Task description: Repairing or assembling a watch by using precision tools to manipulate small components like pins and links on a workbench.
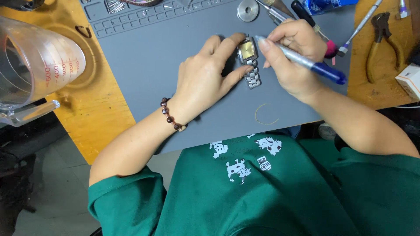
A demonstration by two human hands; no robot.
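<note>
A small metal wristwatch [248,52] with a square gold face and a silver link band lies on the grey work mat [153,65]. My left hand [205,74] pinches the watch between thumb and fingers, holding it down. My right hand [293,57] grips a silver tool with a blue handle [306,62], its tip resting at the watch's upper right edge. A beaded bracelet [170,116] circles my left wrist.
A thin wire ring [267,114] lies on the mat near its front edge. A metal disc [248,9], several hand tools [302,11], pliers [380,39] and a small white box [409,81] sit at the back right. A clear measuring jug [30,70] stands at the left on the yellow table [96,118].
</note>
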